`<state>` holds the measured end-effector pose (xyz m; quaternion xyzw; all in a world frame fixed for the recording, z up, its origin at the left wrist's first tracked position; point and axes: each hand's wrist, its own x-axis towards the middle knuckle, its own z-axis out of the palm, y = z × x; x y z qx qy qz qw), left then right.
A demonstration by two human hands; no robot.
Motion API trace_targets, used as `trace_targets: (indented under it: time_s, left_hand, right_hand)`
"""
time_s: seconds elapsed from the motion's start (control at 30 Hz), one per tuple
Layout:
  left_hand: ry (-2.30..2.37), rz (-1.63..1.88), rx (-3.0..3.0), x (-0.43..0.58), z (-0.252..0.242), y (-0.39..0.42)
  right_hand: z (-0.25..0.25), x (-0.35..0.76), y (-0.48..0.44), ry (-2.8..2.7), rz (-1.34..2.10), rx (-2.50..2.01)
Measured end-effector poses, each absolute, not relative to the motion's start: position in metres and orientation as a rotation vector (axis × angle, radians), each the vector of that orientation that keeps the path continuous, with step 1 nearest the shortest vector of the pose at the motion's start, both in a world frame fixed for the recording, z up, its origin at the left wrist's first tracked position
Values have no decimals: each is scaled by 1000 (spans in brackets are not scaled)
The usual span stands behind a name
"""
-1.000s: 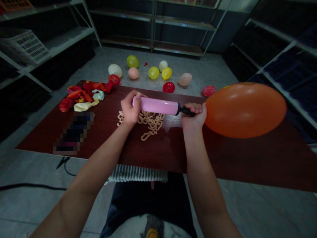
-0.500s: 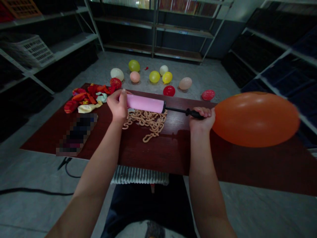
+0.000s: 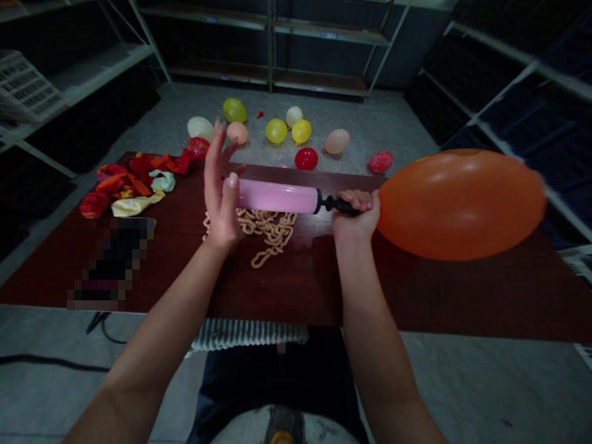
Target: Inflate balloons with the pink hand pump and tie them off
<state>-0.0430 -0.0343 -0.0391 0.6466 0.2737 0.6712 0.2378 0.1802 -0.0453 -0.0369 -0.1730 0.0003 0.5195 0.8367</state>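
Observation:
A pink balloon pump (image 3: pixel 277 196) lies level above the table, its plunger rod almost fully inside the barrel. My left hand (image 3: pixel 222 197) has its fingers stretched up and apart, with the pump's left end against the palm and thumb. The fingers of my right hand (image 3: pixel 356 216) are wrapped round the black pump handle (image 3: pixel 345 206). A big inflated orange balloon (image 3: pixel 462 206) sticks out to the right from that same hand; its neck is hidden there. Below the pump, a tangle of tan long balloons or cord (image 3: pixel 272 234) rests on the tabletop.
On the dark red table (image 3: pixel 296 296) lie a pile of limp balloons (image 3: pixel 134 182) and a pixelated phone-like object (image 3: pixel 115 262) at left. Several inflated balloons, among them a red balloon (image 3: pixel 306 159), are on the floor beyond. Metal shelves (image 3: pixel 324 31) stand around.
My right hand has pushed the pump handle left, so the rod has gone into the barrel. The fingers of my left hand have uncurled from the barrel's end. The view has tilted down slightly.

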Motion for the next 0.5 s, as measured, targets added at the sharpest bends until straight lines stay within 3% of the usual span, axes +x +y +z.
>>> trace_targets:
  time_s: [0.17,0.5]
  left_hand:
    - [882,1693,1803,-34,-47,-36]
    - [1164,1733,1727,-52,-50,-24]
  right_hand:
    - [-40,178,-45,-40,1095,-415]
    - [-35,168,-45,-170,1117,-487]
